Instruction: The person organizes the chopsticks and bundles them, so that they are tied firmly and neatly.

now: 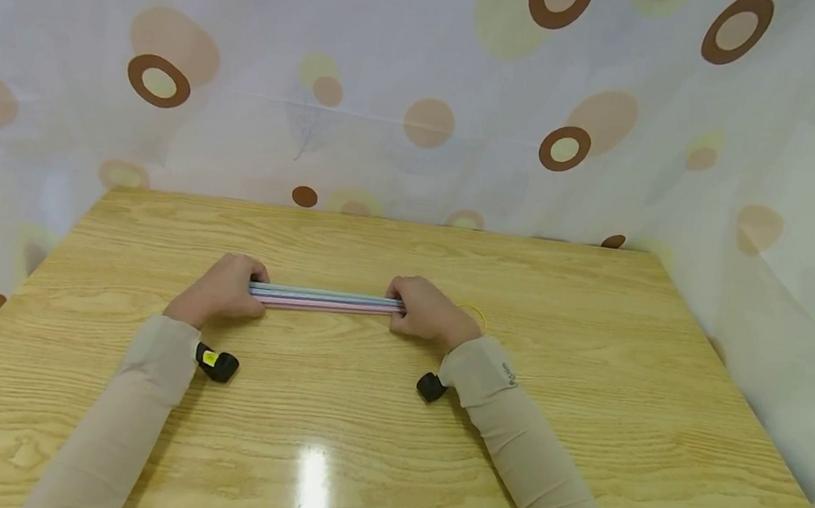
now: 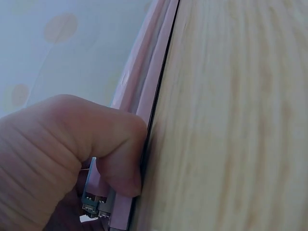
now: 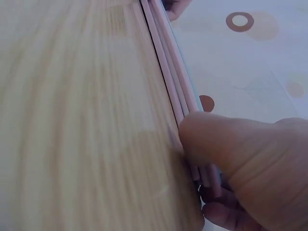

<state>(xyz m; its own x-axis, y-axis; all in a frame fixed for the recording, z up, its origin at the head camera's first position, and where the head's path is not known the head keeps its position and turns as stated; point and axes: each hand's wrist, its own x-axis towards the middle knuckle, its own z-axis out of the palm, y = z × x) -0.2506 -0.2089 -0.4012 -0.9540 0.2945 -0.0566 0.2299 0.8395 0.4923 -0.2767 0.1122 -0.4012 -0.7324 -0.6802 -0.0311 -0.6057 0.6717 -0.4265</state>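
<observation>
At mid-frame, left hand (image 1: 225,288) and right hand (image 1: 430,308) clamp fingers on pastel stack (image 1: 327,301): apparently steadying, next needing even grip.

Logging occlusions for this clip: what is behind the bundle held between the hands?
In the head view, wooden table shows beyond the bundle, then patterned cloth; whatever the bundle itself covers cannot be seen.

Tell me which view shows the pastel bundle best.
The head view: the pastel bundle spans left hand to right hand, blue and pink both visible. Left wrist shows a cropped close-up with small fittings at one end; right wrist shows it foreshortened, mostly pink.
</observation>
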